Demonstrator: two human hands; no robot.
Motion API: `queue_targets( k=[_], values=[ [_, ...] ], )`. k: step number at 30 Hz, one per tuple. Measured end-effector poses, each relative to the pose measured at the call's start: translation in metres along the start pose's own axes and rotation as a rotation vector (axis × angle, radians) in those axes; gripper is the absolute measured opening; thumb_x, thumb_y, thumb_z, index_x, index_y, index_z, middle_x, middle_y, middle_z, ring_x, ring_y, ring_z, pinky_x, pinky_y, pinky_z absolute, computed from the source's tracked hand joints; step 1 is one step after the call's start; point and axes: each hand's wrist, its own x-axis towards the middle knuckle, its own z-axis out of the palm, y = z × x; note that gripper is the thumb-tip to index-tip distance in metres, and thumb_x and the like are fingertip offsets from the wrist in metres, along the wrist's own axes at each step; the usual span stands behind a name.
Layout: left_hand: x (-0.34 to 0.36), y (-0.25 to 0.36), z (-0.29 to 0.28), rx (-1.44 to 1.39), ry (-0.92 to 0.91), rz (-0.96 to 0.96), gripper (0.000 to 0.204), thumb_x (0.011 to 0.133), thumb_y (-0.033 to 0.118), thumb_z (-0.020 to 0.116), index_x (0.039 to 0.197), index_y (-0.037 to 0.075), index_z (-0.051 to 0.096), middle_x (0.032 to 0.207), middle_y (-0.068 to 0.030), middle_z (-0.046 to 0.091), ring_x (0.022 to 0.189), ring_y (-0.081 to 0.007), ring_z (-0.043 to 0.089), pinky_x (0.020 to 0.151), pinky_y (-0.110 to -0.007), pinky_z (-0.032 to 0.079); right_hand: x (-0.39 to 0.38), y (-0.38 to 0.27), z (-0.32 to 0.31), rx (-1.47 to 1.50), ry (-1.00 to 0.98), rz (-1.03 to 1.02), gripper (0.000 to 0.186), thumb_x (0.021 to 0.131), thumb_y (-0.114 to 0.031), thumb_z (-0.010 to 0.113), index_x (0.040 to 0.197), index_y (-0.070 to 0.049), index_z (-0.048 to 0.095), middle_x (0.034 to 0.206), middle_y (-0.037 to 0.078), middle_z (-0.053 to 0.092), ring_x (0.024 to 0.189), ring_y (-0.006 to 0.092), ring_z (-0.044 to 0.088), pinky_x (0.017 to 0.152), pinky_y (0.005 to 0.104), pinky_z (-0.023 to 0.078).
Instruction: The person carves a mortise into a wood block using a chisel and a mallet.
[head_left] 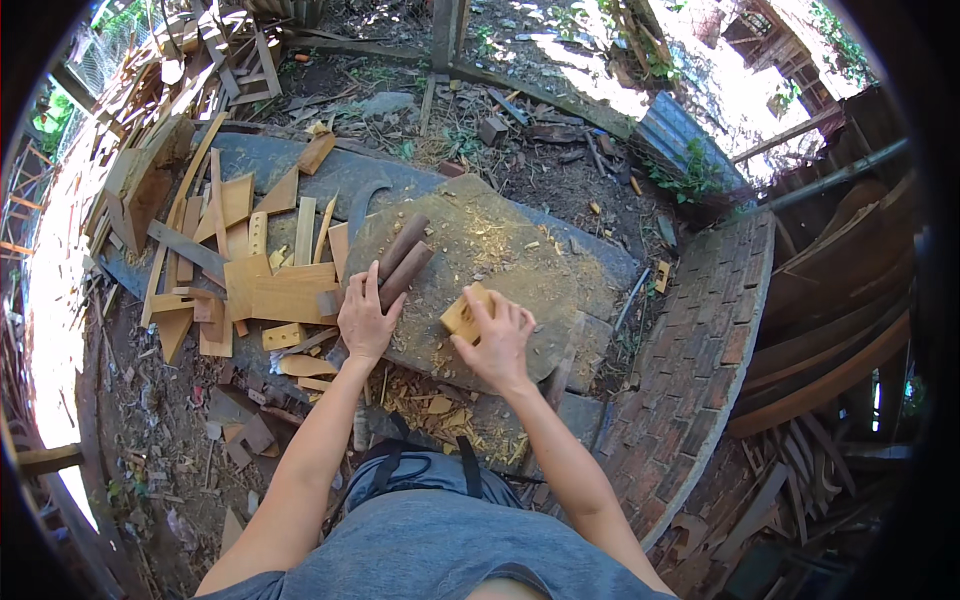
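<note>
On the round wooden chopping block (530, 275) lie two dark brown wooden rods (405, 262), side by side and slanting away to the upper right. My left hand (366, 322) is at their near ends, fingers and thumb closed about them. To its right, my right hand (500, 340) grips a small yellowish wooden block (466, 313) between thumb and fingers, close to the chopping block's surface. Dark marks or holes show on the block's face, partly hidden by the fingers. Wood chips are scattered around the far side of the chopping block.
Left of the chopping block, wood offcuts (292, 298) and a drilled block (258, 233) are heaped on a dark board (262, 152). A curved metal blade (366, 195) lies beyond my left hand. A low brick wall (695, 320) stands right, with curved timbers (840, 370) past it.
</note>
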Motion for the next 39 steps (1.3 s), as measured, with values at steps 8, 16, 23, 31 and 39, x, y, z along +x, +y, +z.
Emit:
queue_targets(
  k=[8, 16, 23, 31, 39],
  values=[
    [-0.002, -0.009, -0.006, -0.023, -0.073, 0.244, 0.075, 0.079, 0.037, 0.079, 0.142, 0.010, 0.049, 0.112, -0.0086, 0.055, 0.100, -0.0269, 0.060, 0.080, -0.038, 0.051, -0.043, -0.005, -0.005, -0.013, -0.029, 0.201, 0.078, 0.079, -0.047, 0.075, 0.147, -0.023, 0.045, 0.141, 0.014, 0.041, 0.131, 0.0337, 0.038, 0.109, 0.0537, 0.020],
    [0.020, -0.003, -0.030, 0.019, -0.175, 0.172, 0.071, 0.084, 0.053, 0.070, 0.138, 0.009, 0.055, 0.105, -0.0081, 0.057, 0.085, -0.0278, 0.062, 0.072, -0.038, 0.050, -0.081, -0.007, -0.026, 0.002, 0.196, 0.228, 0.070, 0.091, -0.047, 0.065, 0.146, -0.010, 0.044, 0.140, 0.016, 0.040, 0.131, 0.0347, 0.035, 0.108, 0.0526, 0.021],
    [0.009, 0.057, -0.071, -0.325, 0.075, 0.507, 0.046, 0.076, 0.030, 0.080, 0.117, 0.013, 0.069, 0.089, -0.0045, 0.064, 0.075, -0.0228, 0.064, 0.064, -0.035, 0.052, -0.074, -0.035, -0.052, 1.291, 0.041, 0.377, 0.068, 0.095, -0.045, 0.063, 0.146, -0.005, 0.043, 0.133, 0.014, 0.047, 0.113, 0.0250, 0.055, 0.094, 0.0360, 0.045],
    [-0.053, 0.105, -0.068, -0.611, -0.211, 0.593, 0.039, 0.084, 0.026, 0.073, 0.121, 0.015, 0.068, 0.115, -0.0070, 0.064, 0.099, -0.0258, 0.061, 0.086, -0.038, 0.050, -0.128, -0.006, -0.070, 1.549, 0.261, 0.852, 0.047, 0.098, -0.046, 0.057, 0.115, -0.002, 0.060, 0.090, 0.008, 0.064, 0.074, 0.0164, 0.066, 0.069, 0.0338, 0.060],
    [0.007, 0.013, -0.033, -0.292, -0.177, 0.279, 0.051, 0.084, 0.013, 0.071, 0.132, 0.006, 0.057, 0.122, -0.0136, 0.057, 0.113, -0.0341, 0.053, 0.099, -0.042, 0.044, -0.185, 0.017, -0.046, 1.209, 0.322, 0.996, 0.029, 0.093, -0.031, 0.069, 0.109, -0.007, 0.065, 0.089, 0.007, 0.063, 0.071, 0.0180, 0.065, 0.067, 0.0338, 0.059]
  ],
)
